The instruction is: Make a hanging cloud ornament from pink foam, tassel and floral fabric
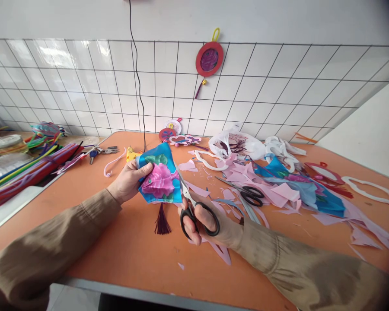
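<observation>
Between the thumb and fingers of my left hand (128, 181) is a piece of blue fabric (158, 153) printed with a pink flower and green leaves. My right hand (222, 222) has its fingers through the black handles of a pair of scissors (187, 193). The blades point up along the fabric's right edge; whether they are cutting into it I cannot tell. A dark purple tassel (162, 220) hangs or lies just below the fabric; where it is fastened is hidden.
A second pair of scissors (251, 196) lies among pink scraps (246, 172) on the orange table (123, 255). Farther right is more blue printed fabric (330, 201). Behind stands a white plastic bag (253, 147). Keys (92, 154) and pipe cleaners (29, 172) lie left. A round red ornament (198, 60) hangs on the wall.
</observation>
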The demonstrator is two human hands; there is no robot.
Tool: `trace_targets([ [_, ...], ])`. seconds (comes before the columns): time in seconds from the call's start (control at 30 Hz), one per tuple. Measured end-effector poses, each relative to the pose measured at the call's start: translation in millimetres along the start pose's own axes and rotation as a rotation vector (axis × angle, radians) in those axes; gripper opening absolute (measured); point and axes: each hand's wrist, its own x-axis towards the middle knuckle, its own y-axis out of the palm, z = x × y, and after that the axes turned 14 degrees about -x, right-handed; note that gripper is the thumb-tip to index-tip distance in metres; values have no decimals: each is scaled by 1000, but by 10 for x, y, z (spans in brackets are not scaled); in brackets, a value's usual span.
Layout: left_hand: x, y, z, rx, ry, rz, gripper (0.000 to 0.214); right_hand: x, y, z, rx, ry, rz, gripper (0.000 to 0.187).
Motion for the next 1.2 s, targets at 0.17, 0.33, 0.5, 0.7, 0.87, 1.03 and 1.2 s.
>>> trace_targets([
  [0.17,-3,3,3,-5,11,21,38,-8,43,27,-93,-34,-51,58],
  [0.33,2,-18,0,6,3,38,37,6,23,6,-111,-100,-20,56],
  [0.5,9,-13,0,1,-1,36,37,17,21,18,-59,-90,61,65],
  [0.7,-9,-2,16,2,-22,18,37,3,65,119,-148,-129,42,64],
  [0.87,-31,-7,21,49,-37,75,36,13,75,129,-168,-159,32,65],
  [1.03,-39,5,23,69,-63,101,36,36,58,87,-136,-202,26,61],
  [1.2,-30,10,24,75,-74,107,38,31,51,89,-108,-162,-13,64],
])
